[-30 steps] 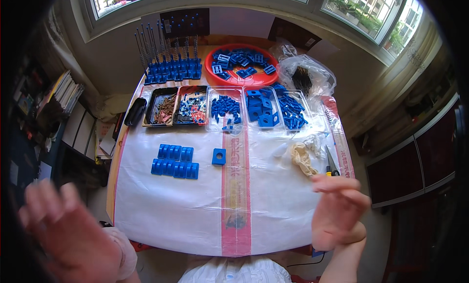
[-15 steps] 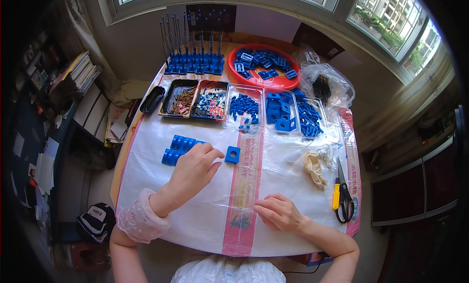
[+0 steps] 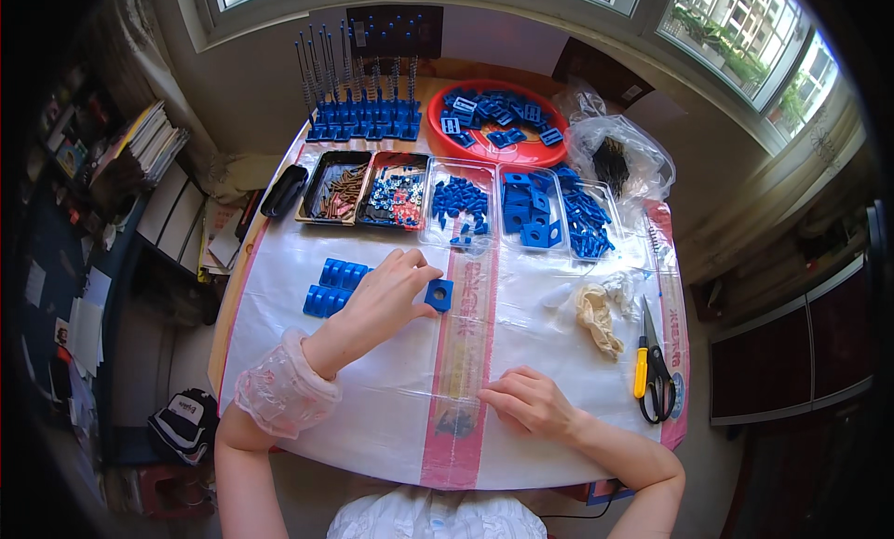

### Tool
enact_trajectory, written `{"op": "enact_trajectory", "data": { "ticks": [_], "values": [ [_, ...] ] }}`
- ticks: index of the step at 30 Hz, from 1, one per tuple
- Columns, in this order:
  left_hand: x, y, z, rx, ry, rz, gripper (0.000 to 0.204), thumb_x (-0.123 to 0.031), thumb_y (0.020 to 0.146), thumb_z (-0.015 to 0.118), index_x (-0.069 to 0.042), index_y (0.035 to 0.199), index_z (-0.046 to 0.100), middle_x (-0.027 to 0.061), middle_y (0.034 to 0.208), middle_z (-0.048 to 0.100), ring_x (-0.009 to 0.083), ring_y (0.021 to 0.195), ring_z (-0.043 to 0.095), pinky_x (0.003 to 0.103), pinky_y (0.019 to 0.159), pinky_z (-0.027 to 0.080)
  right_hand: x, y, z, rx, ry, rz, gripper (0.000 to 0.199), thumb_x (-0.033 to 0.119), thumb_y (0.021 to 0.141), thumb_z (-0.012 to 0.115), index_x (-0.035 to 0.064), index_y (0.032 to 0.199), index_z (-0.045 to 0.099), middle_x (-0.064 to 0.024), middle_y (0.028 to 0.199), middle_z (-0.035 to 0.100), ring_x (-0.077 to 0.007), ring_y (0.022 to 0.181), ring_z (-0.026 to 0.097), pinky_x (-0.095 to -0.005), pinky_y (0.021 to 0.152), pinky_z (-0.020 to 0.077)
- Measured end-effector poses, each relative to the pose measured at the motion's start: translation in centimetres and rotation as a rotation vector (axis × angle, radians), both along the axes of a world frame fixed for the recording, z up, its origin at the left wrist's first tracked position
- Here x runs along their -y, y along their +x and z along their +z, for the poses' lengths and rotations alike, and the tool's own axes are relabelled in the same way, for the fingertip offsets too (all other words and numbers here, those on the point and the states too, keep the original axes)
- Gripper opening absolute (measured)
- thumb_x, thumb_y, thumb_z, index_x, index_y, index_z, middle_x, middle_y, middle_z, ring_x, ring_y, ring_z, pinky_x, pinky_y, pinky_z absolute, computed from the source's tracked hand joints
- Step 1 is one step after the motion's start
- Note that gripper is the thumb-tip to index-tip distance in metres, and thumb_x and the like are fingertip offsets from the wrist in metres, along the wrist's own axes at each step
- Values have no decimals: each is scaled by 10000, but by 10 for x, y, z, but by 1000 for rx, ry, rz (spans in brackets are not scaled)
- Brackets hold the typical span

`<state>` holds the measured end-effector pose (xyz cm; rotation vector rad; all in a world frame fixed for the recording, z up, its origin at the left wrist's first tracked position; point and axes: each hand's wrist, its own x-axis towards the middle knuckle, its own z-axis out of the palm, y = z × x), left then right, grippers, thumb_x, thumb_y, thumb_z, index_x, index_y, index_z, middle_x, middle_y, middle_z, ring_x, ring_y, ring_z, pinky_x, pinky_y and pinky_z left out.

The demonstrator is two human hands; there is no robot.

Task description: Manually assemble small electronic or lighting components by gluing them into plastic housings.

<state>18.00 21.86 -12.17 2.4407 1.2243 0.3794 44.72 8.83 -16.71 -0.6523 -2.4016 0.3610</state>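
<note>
A square blue plastic block with a round hole (image 3: 440, 296) lies on the covered table, near the middle. My left hand (image 3: 396, 292) has it pinched at its left side, thumb at the lower corner and a finger at the upper one. Left of that hand, blue plastic parts with rounded tops (image 3: 342, 275) stand in two rows, partly hidden behind my fingers. My right hand (image 3: 528, 399) rests on the table nearer to me, its fingers loosely curled together, and nothing shows in it.
Beyond my hands stand trays of brown screws (image 3: 343, 193), small nuts (image 3: 395, 191), and blue pieces (image 3: 460, 200). Behind them are blue bases with upright springs (image 3: 363, 118) and a red basin (image 3: 548, 154). Scissors (image 3: 661, 376), a yellow-handled tool (image 3: 641, 371) and a cream cloth (image 3: 598, 320) lie at right.
My left hand has moved right to the square blue block and closed its thumb and finger on it. My right hand has hardly moved.
</note>
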Motion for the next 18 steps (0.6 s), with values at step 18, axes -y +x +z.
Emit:
{"op": "enact_trajectory", "data": {
  "ticks": [18],
  "values": [
    [5, 0, 3, 43, 133, 28, 398, -198, 813, 820, -61, 1156, 674, 102, 1109, 639, 291, 1086, 610, 385, 933, 498, -1, 0, 2, -10, -25, -26, 423, -9, 753, 692, 8, 1173, 646, -101, 981, 666, -253, 851, 656, -370, 794, 538]
  ]
}}
